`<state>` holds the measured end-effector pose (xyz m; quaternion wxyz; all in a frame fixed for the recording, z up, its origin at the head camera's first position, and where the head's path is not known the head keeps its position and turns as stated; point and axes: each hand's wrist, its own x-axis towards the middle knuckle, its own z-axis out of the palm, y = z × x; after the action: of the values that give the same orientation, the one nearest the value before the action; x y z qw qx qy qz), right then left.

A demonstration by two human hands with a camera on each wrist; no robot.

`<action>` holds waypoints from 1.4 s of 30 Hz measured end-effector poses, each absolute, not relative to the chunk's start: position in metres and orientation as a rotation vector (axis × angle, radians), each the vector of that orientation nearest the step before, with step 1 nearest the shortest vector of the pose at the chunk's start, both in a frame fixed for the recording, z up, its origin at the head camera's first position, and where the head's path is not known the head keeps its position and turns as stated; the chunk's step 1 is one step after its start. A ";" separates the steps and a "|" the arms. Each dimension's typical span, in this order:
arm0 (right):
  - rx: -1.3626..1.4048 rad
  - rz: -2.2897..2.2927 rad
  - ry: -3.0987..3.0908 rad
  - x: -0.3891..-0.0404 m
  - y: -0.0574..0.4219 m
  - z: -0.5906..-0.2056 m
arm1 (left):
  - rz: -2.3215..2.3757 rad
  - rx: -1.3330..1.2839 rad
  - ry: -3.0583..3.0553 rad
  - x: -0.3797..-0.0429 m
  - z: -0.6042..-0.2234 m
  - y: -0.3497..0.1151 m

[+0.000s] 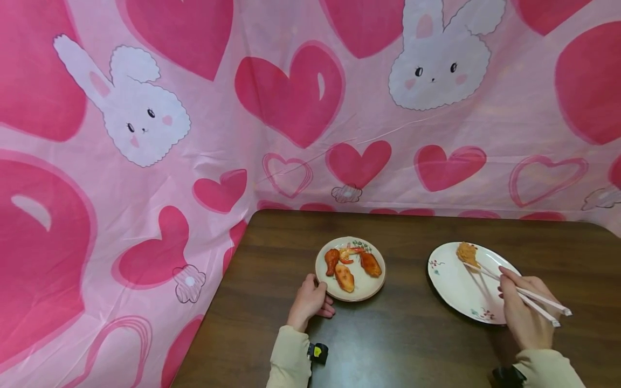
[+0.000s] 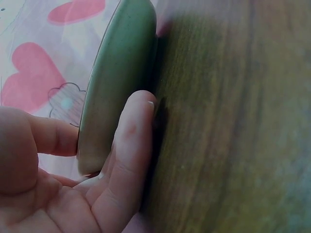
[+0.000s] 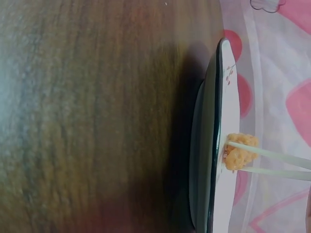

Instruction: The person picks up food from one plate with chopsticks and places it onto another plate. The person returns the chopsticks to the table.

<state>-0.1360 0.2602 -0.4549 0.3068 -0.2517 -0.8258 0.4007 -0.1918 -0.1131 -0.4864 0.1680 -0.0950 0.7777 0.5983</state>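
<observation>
My left hand [image 1: 310, 299] grips the near-left rim of a small round plate [image 1: 366, 286], thumb at the rim and fingers low against its side. In the left wrist view the fingers hold the underside of the plate [image 2: 116, 73]. On it lie a drumstick [image 1: 332, 261], a shrimp [image 1: 348, 253] and two browned wing pieces [image 1: 345, 277]. My right hand [image 1: 529, 312] holds white chopsticks [image 1: 543, 300] over a larger oval plate [image 1: 456, 293]. In the right wrist view the chopstick tips touch both sides of a fried, breaded piece [image 3: 241, 141] at that plate's surface.
Both plates stand on a dark wooden table [image 1: 402, 345], the small one left of the oval one. A pink cloth [image 1: 291, 178] with hearts and rabbits hangs behind the table and along its left side.
</observation>
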 end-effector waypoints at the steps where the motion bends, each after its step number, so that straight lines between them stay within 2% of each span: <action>1: -0.670 1.064 -2.183 -0.136 0.261 -0.454 | 1.703 -0.270 2.212 -0.192 -0.486 -0.113; 16: -0.692 1.151 -2.127 -0.125 0.260 -0.436 | 1.711 -0.263 2.210 -0.193 -0.488 -0.114; 24: -0.611 1.206 -2.110 -0.124 0.237 -0.423 | 1.711 -0.270 2.209 -0.193 -0.488 -0.113; 36: -0.248 1.198 -2.133 -0.133 0.187 -0.417 | 1.714 -0.272 2.208 -0.192 -0.485 -0.114; 42: 0.161 1.218 -2.130 -0.144 0.166 -0.422 | 1.716 -0.263 2.207 -0.191 -0.486 -0.113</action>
<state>-0.1435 0.1663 -0.4217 0.3348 0.0616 -0.8162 0.4668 -0.1914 -0.1131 -0.4856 0.1662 -0.0924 0.7750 0.6027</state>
